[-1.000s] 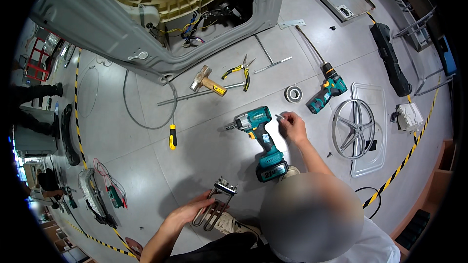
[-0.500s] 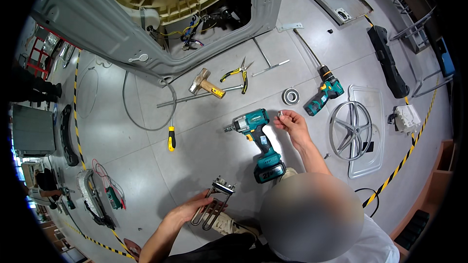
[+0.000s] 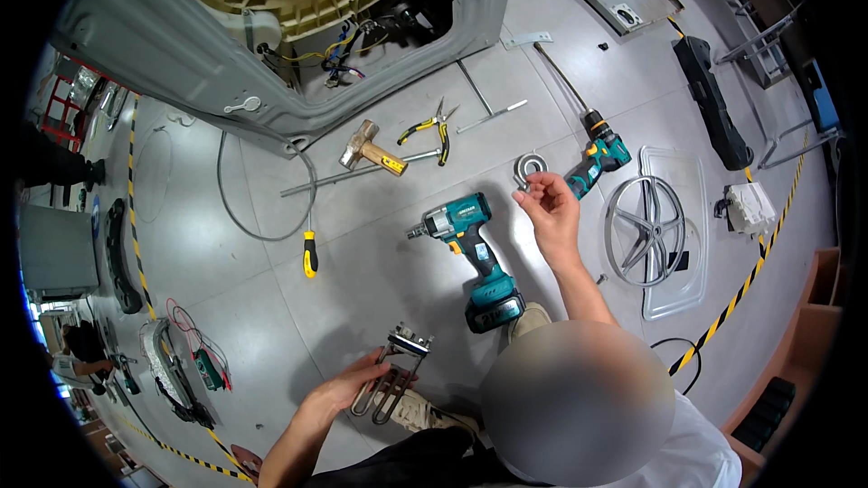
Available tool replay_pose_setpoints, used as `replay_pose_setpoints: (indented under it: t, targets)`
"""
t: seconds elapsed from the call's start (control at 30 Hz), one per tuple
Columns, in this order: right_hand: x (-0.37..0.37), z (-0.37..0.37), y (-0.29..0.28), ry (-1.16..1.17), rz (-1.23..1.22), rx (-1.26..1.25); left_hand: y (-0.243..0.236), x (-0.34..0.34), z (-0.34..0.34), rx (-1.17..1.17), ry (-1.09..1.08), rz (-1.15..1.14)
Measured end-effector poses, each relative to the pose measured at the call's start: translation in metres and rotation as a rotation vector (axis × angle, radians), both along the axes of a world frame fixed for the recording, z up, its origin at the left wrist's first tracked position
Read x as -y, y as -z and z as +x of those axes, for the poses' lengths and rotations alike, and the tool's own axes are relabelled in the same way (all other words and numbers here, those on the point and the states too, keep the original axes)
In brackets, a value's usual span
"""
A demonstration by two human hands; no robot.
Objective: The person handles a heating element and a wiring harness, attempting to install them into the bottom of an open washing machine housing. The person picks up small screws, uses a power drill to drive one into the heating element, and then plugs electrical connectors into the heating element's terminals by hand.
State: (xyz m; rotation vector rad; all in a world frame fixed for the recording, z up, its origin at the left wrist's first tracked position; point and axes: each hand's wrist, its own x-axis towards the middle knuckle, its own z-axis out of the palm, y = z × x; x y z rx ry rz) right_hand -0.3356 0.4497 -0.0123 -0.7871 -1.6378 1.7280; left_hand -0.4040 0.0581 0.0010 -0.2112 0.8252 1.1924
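My left hand point(image 3: 354, 381) is closed around a tubular heating element point(image 3: 410, 342), its bent metal loops pointing toward me above my shoe. My right hand point(image 3: 553, 217) is raised, thumb and fingers pinched on a small metal piece point(image 3: 522, 187) too small to make out. Just beyond those fingertips a ring bearing point(image 3: 530, 161) lies on the floor, partly covered by them. A teal cordless impact wrench point(image 3: 468, 215) stands between my hands, touched by neither. Right of the bearing lies a teal drill point(image 3: 604, 158) with a long bit, its lower end behind my right hand.
An opened washing machine cabinet point(image 3: 316, 117) with loose wires fills the far left. A hammer point(image 3: 372, 149), pliers point(image 3: 438, 134), a screwdriver point(image 3: 310, 258) and a hose ring point(image 3: 223, 203) lie before it. A spoked pulley wheel point(image 3: 624, 258) rests on a panel point(image 3: 692, 285) at right.
My right hand has moved forward, still pinching the small piece, and now overlaps the bearing and the drill's lower end. My left hand keeps the heating element nearly in place. The view has shifted slightly.
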Motion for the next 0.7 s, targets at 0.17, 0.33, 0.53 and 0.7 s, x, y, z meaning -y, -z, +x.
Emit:
replay_pose_setpoints:
  t: [0.17, 0.33, 0.53, 0.7]
  targets:
    - [0.016, -0.007, -0.021, 0.064, 0.273, 0.019, -0.007, 0.001, 0.001, -0.055, -0.016, -0.033]
    - [0.017, -0.002, -0.035, 0.106, 0.478, -0.011, -0.006, -0.006, 0.002, -0.032, -0.02, -0.033]
    - [0.023, -0.002, -0.049, 0.114, 0.62, -0.022, -0.003, -0.001, 0.002, -0.041, -0.018, -0.037]
    - [0.022, -0.002, -0.046, 0.074, 0.59, 0.0, -0.005, -0.007, 0.0, -0.028, -0.015, -0.037]
